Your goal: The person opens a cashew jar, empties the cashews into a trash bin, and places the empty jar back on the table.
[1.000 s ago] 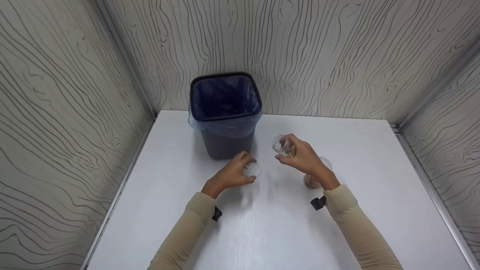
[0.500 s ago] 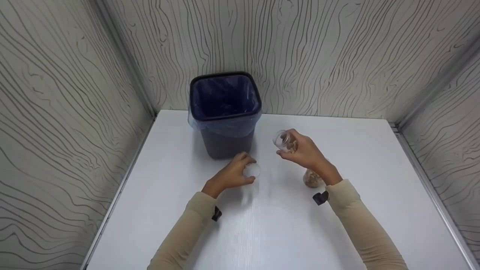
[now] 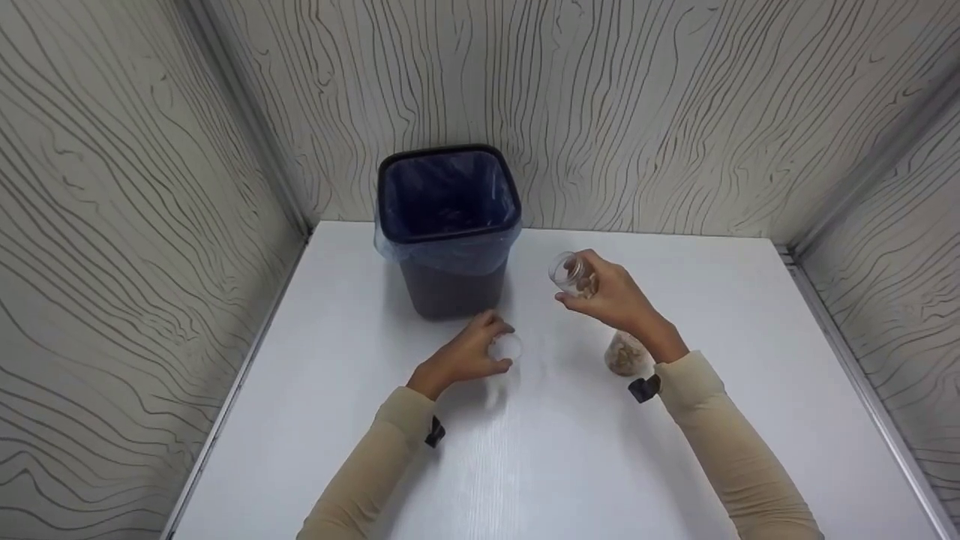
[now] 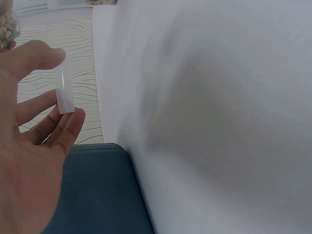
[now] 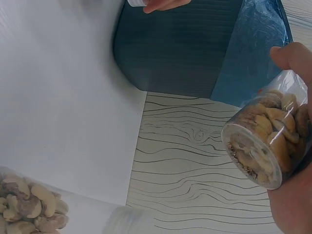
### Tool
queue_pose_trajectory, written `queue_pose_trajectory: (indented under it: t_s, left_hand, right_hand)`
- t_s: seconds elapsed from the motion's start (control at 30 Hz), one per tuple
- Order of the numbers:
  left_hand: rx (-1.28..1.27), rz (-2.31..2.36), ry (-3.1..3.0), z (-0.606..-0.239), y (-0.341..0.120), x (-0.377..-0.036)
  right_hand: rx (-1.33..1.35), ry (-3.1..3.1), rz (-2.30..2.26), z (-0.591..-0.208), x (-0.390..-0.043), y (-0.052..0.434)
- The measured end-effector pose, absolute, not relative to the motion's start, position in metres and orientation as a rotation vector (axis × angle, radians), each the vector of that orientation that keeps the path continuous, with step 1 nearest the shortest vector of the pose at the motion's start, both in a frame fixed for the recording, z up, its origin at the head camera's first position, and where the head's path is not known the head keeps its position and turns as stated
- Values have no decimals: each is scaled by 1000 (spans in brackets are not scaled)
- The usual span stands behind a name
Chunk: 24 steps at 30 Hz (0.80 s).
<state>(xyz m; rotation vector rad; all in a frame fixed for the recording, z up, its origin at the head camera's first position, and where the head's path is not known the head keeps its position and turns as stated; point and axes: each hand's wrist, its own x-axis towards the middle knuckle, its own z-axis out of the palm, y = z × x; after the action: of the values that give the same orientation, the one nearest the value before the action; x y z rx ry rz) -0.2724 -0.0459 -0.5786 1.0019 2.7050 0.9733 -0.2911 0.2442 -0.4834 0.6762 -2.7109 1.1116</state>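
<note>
My left hand [image 3: 471,349] pinches a round translucent white lid [image 4: 64,87] between thumb and fingers, in front of the bin. My right hand [image 3: 611,292] grips a clear plastic jar [image 5: 263,131] partly filled with cashew-like nuts. This jar is tilted in the head view, its uncapped mouth towards the left and the bin. Its nuts lie towards the base. A second clear jar [image 3: 626,354] with similar nuts stands on the table below my right wrist, its upper part hidden by the forearm in the head view.
A dark grey trash bin [image 3: 450,292] with a blue plastic liner [image 3: 469,259] stands at the back left of the white table [image 3: 555,457]. Wood-patterned panels [image 3: 600,112] close off the back and both sides.
My right hand has moved slightly up and away with the tilted jar, baring more of the standing jar. The left hand with the lid has barely shifted.
</note>
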Motion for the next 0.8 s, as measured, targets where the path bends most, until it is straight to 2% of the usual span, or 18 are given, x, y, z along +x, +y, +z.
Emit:
queue_pose_trajectory:
  t_s: [0.8]
  left_hand:
    - [945, 926, 2688, -598, -41, -271]
  right_hand:
    - [689, -2689, 1122, -470, -296, 251]
